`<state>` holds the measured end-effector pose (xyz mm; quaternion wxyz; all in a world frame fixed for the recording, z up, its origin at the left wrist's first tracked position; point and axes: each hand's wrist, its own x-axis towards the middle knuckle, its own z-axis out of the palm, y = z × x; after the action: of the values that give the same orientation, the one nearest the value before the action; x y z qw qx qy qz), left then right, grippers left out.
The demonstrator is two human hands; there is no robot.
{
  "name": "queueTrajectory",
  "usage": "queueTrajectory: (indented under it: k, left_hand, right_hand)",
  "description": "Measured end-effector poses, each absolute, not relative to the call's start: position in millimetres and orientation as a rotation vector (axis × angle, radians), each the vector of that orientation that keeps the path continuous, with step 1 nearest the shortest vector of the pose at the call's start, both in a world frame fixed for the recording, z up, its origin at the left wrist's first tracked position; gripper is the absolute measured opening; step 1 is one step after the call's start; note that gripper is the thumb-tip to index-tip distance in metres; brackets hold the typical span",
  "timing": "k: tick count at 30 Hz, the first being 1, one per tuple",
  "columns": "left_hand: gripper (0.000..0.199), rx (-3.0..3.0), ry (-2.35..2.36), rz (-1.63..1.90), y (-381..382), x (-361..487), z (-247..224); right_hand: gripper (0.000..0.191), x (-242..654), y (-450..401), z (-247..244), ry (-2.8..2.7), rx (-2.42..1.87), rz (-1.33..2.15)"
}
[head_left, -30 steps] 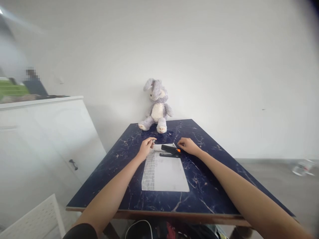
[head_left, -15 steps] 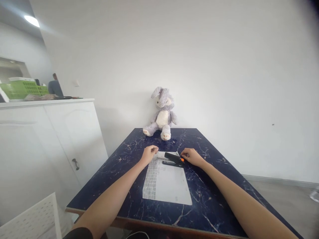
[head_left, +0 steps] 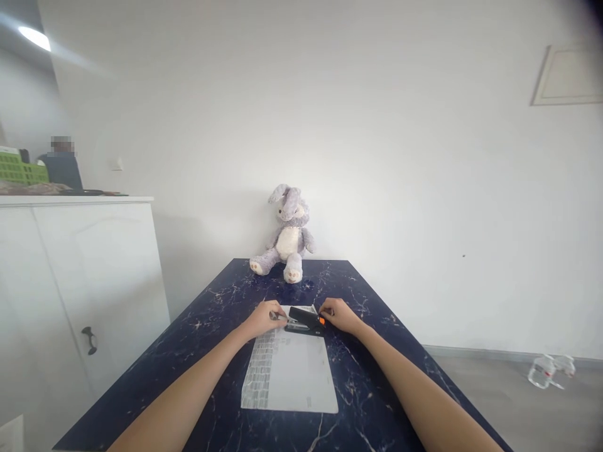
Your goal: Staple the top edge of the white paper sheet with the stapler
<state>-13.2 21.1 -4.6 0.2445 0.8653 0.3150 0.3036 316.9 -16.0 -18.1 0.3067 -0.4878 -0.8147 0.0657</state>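
Observation:
A black stapler point(head_left: 306, 321) with an orange part at its right end lies on the upper part of a white printed sheet point(head_left: 296, 376). Its top arm is lifted at the left, and a metal rail shows underneath. My left hand point(head_left: 264, 318) is at the stapler's left end, thumb and fingers pinched together; whatever is between them is too small to make out. At the opposite end, beside the orange part, my right hand point(head_left: 342, 315) has its fingers closed on the stapler's back. The sheet lies flat, with a column of grey printed blocks down its left side.
The dark blue marbled table point(head_left: 221, 351) reaches to the wall. A plush rabbit point(head_left: 288, 235) sits at its far edge. A white cabinet point(head_left: 94, 282) stands left, with green baskets point(head_left: 23, 169) on top and a person point(head_left: 61, 166) behind. Clear plastic bottles point(head_left: 546, 370) are on the floor at right.
The camera view has turned right and tilted up slightly. My left hand has moved from the sheet's upper left corner to the stapler's left end. My right hand stays by the stapler's back.

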Motion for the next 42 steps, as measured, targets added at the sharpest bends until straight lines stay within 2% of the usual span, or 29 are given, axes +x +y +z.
queueTrajectory:
  k: [28,31,36,42]
  left_hand:
    - [0.027,2.461,0.791,0.739,15,-16,3]
    - [0.029,2.434,0.81,0.731,18,-20,2]
    - [0.033,2.374,0.851,0.691,28,-32,3]
    - [0.036,2.343,0.785,0.599,33,-48,8]
  right_hand:
    - [0.02,315,-14,-19,-2.147,-1.263,0.225]
    - [0.024,311,-16,-17,-2.021,-1.229,0.364]
    - [0.056,308,-24,-10,-1.892,-1.058,0.806]
    - [0.062,321,-32,-3,-2.011,-0.925,1.118]
